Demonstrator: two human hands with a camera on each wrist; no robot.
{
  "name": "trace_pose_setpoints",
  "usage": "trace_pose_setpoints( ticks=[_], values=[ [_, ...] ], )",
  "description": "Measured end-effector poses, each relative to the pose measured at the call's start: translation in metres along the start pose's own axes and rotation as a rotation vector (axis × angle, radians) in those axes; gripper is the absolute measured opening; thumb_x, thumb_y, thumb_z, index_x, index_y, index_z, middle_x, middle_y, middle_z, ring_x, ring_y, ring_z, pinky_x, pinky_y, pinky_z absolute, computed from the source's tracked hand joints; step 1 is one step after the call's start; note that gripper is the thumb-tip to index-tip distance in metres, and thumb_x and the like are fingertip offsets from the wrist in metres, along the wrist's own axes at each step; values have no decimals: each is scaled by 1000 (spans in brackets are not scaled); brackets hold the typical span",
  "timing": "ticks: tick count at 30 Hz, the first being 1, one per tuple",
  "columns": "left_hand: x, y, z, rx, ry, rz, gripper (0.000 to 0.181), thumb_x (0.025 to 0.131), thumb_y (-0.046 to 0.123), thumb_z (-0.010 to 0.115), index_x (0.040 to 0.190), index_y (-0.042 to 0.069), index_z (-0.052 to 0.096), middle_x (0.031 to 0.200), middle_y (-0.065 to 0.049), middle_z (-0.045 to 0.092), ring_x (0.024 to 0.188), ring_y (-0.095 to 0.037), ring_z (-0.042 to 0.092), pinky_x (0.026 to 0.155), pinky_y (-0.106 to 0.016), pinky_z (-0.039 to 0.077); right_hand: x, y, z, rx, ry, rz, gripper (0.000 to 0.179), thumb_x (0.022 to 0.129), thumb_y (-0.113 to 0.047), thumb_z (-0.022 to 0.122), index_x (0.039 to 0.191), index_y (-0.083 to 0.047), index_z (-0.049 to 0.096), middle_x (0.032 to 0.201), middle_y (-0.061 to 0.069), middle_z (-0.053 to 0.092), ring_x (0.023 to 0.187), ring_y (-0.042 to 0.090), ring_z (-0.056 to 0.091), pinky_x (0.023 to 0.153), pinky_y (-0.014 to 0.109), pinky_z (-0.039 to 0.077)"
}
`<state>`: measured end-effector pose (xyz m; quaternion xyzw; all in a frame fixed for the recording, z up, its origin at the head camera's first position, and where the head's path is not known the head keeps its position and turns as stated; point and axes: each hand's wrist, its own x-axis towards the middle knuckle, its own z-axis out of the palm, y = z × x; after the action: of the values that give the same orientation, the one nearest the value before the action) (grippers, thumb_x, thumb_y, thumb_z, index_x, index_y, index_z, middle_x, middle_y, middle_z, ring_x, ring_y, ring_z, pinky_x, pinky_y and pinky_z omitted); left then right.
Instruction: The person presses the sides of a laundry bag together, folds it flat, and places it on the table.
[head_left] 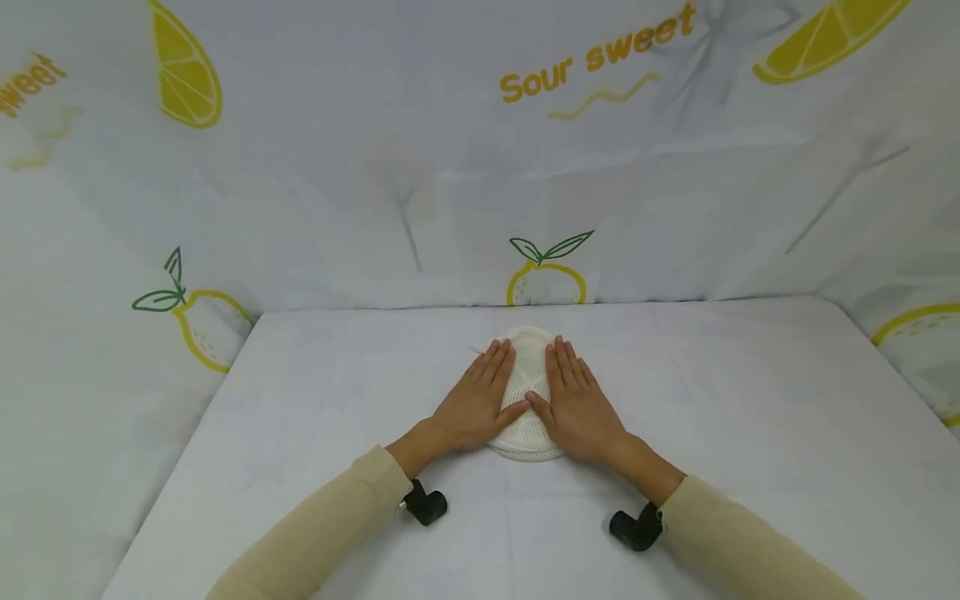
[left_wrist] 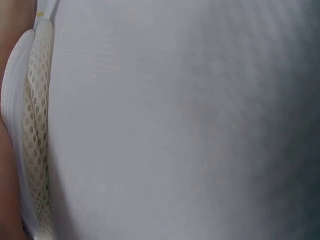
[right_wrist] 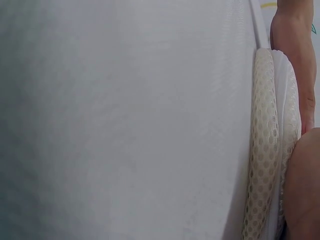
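Observation:
A round white mesh laundry bag lies flat on the white-covered table. My left hand rests on its left side, fingers straight and pointing away from me. On the right side of the bag lies my right hand, also with straight fingers. The two thumbs meet or nearly meet over the middle. In the left wrist view, the mesh edge shows honeycomb holes and a smooth white band. A similar padded mesh rim appears in the right wrist view, partly hidden by the hand.
The table has a white cloth on it. Behind it hangs a white curtain printed with lemons and lettering. Black wrist cameras sit under both forearms. A thin line-like thing shows beside the left fingers.

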<state>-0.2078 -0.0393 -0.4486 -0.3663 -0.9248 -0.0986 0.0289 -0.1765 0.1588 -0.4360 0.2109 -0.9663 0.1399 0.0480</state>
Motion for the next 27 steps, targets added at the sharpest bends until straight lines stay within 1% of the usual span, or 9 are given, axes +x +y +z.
trace_pose_setpoints(
  ticks=[6,9,12,16,19,23,27],
  values=[
    [-2,0,1,9,-38,-17,78,102,51,28,150,-5,4,158,-19,-2,144,-29,-6,115,-38,2,-1,0,5,28,8,-4,73,103,-41,38,148,10,12,155,27,7,142,40,6,112,52,11],
    [-2,1,0,11,-29,-19,78,102,51,29,150,-4,4,158,-18,-1,144,-29,-5,115,-38,2,-1,1,5,18,20,-3,73,103,-41,37,148,10,12,155,26,8,143,39,5,112,52,11],
    [-1,1,0,10,5,-4,78,102,52,28,150,-5,6,158,-19,1,144,-30,-3,115,-39,3,-2,1,5,8,43,-5,72,103,-41,38,148,9,13,155,26,9,143,38,6,112,52,11],
    [0,-2,-1,14,70,10,80,100,57,21,150,-5,12,158,-19,6,145,-30,0,115,-40,5,0,2,3,-4,61,-17,72,102,-43,37,149,8,14,155,25,10,143,38,6,112,52,11],
    [0,-3,-3,5,115,15,80,100,57,24,150,-5,17,157,-18,13,145,-30,5,115,-41,7,1,2,-1,-21,52,-34,72,102,-44,36,149,6,15,155,24,11,143,38,7,113,51,11],
    [-2,-3,-11,-18,173,23,77,100,54,34,148,-4,24,155,-17,22,144,-31,12,114,-45,9,2,2,-10,-36,35,-54,71,102,-44,37,150,3,17,155,23,13,143,38,8,112,52,12],
    [-7,-4,-27,-23,259,36,76,99,58,30,146,0,33,150,-15,33,141,-35,19,113,-50,14,1,4,-27,-41,31,-69,71,101,-46,40,152,-1,18,156,21,12,143,38,10,112,54,13]
  ],
)
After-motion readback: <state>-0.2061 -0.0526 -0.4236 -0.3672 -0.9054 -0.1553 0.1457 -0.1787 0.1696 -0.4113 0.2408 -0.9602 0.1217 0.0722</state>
